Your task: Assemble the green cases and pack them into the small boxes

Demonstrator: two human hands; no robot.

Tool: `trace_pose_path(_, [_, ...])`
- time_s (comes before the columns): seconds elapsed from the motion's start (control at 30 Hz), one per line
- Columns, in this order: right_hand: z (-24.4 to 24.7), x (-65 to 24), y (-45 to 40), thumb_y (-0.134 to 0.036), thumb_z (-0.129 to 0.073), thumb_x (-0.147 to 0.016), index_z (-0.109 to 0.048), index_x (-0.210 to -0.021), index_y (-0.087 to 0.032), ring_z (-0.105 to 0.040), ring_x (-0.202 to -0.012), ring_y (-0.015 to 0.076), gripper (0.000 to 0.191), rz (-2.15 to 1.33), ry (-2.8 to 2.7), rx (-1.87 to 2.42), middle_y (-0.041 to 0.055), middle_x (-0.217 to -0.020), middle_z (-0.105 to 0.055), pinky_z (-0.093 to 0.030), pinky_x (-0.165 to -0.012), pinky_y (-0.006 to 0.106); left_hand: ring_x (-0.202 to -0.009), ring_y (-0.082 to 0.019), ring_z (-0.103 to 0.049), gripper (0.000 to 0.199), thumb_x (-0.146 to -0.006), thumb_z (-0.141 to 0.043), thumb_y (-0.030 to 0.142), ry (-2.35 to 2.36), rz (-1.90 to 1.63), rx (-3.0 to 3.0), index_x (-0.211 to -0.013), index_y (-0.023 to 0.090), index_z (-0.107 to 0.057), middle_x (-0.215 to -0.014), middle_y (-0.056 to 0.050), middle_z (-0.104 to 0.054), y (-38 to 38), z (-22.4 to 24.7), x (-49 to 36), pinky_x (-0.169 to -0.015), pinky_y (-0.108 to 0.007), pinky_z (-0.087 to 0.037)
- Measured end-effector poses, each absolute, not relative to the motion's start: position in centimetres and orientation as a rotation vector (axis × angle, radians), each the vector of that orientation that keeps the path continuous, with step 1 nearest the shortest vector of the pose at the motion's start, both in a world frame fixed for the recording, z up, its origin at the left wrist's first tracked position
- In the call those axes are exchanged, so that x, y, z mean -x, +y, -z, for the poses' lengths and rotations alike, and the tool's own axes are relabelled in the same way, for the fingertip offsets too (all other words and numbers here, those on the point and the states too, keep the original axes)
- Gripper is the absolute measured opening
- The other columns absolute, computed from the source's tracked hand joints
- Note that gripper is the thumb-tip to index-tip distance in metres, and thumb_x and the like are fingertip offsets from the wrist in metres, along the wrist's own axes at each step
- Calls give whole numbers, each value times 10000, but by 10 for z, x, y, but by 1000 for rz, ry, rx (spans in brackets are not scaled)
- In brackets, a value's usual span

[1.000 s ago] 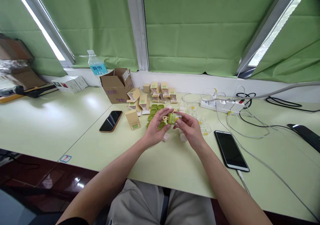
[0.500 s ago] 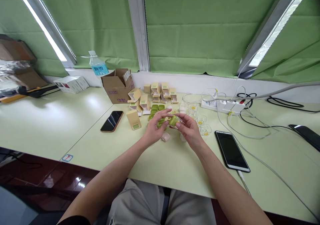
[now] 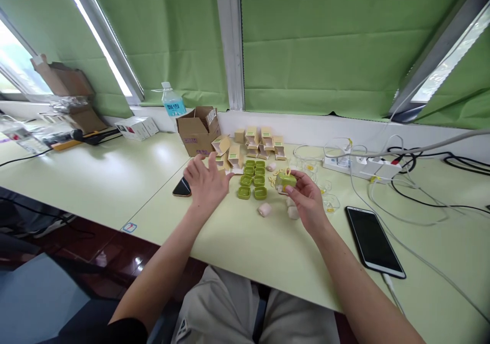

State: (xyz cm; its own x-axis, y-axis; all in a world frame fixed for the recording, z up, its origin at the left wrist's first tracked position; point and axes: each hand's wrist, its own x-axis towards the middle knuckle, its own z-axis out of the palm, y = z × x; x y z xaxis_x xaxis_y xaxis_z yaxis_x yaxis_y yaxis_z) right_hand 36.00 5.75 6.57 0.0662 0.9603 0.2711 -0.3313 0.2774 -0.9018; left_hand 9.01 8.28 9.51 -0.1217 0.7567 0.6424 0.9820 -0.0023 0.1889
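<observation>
Case (image 3: pixel 285 179) pinched in the right hand (image 3: pixel 309 197), left hand (image 3: pixel 209 183) spread and holding nothing

In the head view, my only feed, the right thumb and fingers grip the small green case by its side, yellow loop (image 3: pixel 288 171) uppermost. It is lifted over the middle of the worktop (image 3: pixel 225 247), between the green cups (image 3: pixel 261 193) and the clear covers (image 3: pixel 329 202). The left fingers fan out in front of the small cartons (image 3: pixel 234 155) grouped toward the far edge.

I judge the step in hand to be one-handed holding of a put-together case, with the left hand free. As I read it, the next move calls for a light, level pinch on the right, and for left fingers that pass clear of the flimsy cartons.

Right thumb and fingers cover part of the case, so I can't make out whether it is fully closed or what is inside. The left hand hides some cartons and much of the dark phone (image 3: pixel 181 187); whether its fingertips touch a carton, I can't judge. Loose yellow pieces (image 3: pixel 272 179) beside the case are too small to identify. The clear covers overlap, partly behind the right hand, and defy counting. The worktop's right end is cut off, and clutter at its far left corner is blurred.
</observation>
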Motion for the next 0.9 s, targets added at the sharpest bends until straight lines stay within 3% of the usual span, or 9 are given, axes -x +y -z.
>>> trace_pose_path(0.13, [-64, -358, 58, -448, -1002, -715, -779, -1156, -291, -684, -1044, 225, 518, -1050, -1088, 807, 58, -1192, -771, -601, -841, 353, -1321, -493, -520, 828, -959, -707, 610, -2005, 638, 1804, -1581, 115, -472, -1402, -314, -523, 84, -86, -71, -1071, -599, -437])
trace_pose_path(0.37, [-61, -356, 59, -465, -986, -713, -754, -1172, -268, -694, -1065, 247, 551, -995, -1110, 839, 81, -1206, -778, -597, -830, 377, -1279, -426, -606, 451, -976, -623, 331, -2004, 805, 1986, -1411, 224, -571, -1368, -230, -511, 84, -84, -63, -1060, -575, -490])
trace_pose_path(0.57, [-63, -356, 58, -467, -972, -738, -746, -1176, -262, -696, -1044, 244, 534, -964, -1130, 842, 74, -1164, -775, -596, -800, 367, -1264, -416, -614, 316, -962, -668, 423, -2068, 1024, 2047, -1176, 235, -532, -1312, -179, -499, 83, -84, -51, -1067, -624, -513])
trace_pose_path(0.73, [-62, -355, 58, -465, -978, -730, -748, -1177, -266, -697, -1064, 244, 541, -967, -1112, 831, 72, -1174, -772, -610, -818, 373, -1207, -289, -658, 314, -869, -626, 186, -1835, 1515, 2382, -1141, 257, -486, -1305, -110, -498, 87, -76, -42, -1081, -524, -554])
trace_pose_path(0.83, [-62, -355, 58, -472, -986, -723, -741, -1178, -271, -709, -1103, 258, 554, -958, -1107, 829, 77, -1188, -773, -630, -854, 399, -1076, -210, -732, 331, -884, -613, 198, -1741, 1947, 2661, -1172, 275, -471, -1389, -89, -511, 87, -74, -43, -893, -398, -625])
trace_pose_path(0.9, [-63, -355, 57, -474, -997, -715, -735, -1175, -276, -716, -1147, 270, 565, -959, -1121, 820, 82, -1213, -772, -643, -888, 416, -1081, -198, -753, 292, -915, -647, 227, -1656, 2183, 2789, -1149, 274, -478, -1415, -78, -541, 84, -74, -48, -888, -372, -643])
